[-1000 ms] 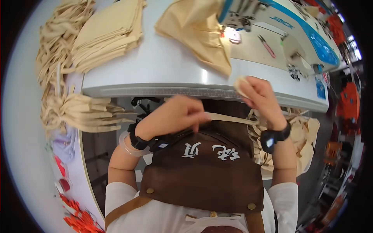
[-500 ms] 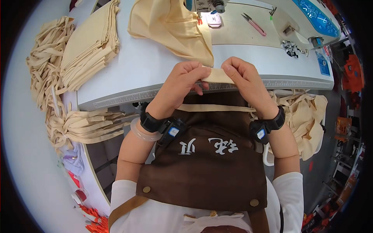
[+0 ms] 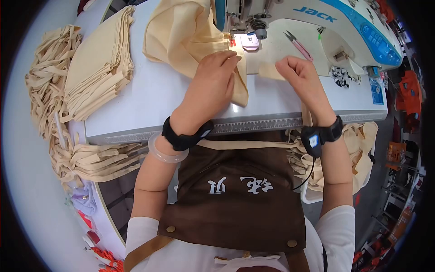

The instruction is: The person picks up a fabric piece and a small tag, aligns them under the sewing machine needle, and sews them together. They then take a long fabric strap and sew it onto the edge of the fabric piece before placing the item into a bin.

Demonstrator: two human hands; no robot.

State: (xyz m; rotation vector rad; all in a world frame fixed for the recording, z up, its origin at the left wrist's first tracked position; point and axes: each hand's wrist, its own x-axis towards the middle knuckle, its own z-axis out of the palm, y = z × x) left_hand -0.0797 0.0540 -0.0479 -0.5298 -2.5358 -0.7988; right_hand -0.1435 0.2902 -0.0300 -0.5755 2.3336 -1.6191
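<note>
My left hand (image 3: 210,81) is at the near edge of a cream fabric panel (image 3: 179,34), its fingers together and closed on the cloth beside the needle area. The panel is bunched up on its left side and reaches under the sewing machine head (image 3: 253,20). My right hand (image 3: 302,77), closed in a pinch, holds the end of a cream fabric strap (image 3: 270,70) above the table. Part of the strap hangs behind my right wrist. My left fingertips partly hide the cloth under them.
Pink-handled thread snips (image 3: 299,46) and a pale pink case (image 3: 249,42) lie on the machine bed. Folded cream panels (image 3: 99,63) are stacked at left, beside bundled straps (image 3: 52,77). More cream cloth fills a white bin (image 3: 312,196) at lower right. A ruler strip (image 3: 258,124) lines the table edge.
My hands have moved apart from the strap they both held. The left has gone forward to the fabric panel; the right has moved right and up with the strap end.
</note>
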